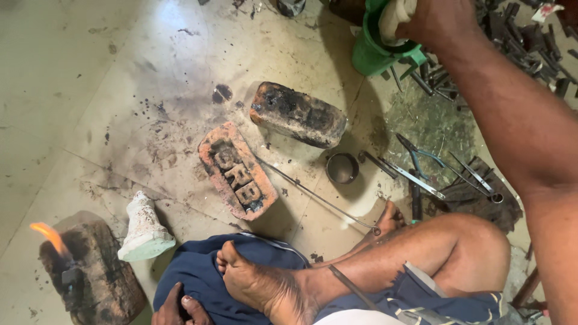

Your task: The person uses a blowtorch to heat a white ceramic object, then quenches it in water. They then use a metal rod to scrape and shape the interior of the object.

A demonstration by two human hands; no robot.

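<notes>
Seated worker, head view. Nearest, the left hand [180,308] rests on the dark blue cloth [198,271] over the lap, fingers loosely bent, grasping nothing. To its left, a flame [48,236] burns on a charred block [96,277]; a white, crusted moulded lump [144,229] lies just beside it. Farther out lie a red moulded brick [238,171], a soot-blackened brick [298,114], a thin metal rod [313,195], a small round metal cup [342,167] and pliers [421,157]. Farthest, the right hand [436,21] clasps a white cloth wad [394,17] at the mouth of a green plastic mug [376,51]. Holding the wad firmly and the mug upright would seem wise.
</notes>
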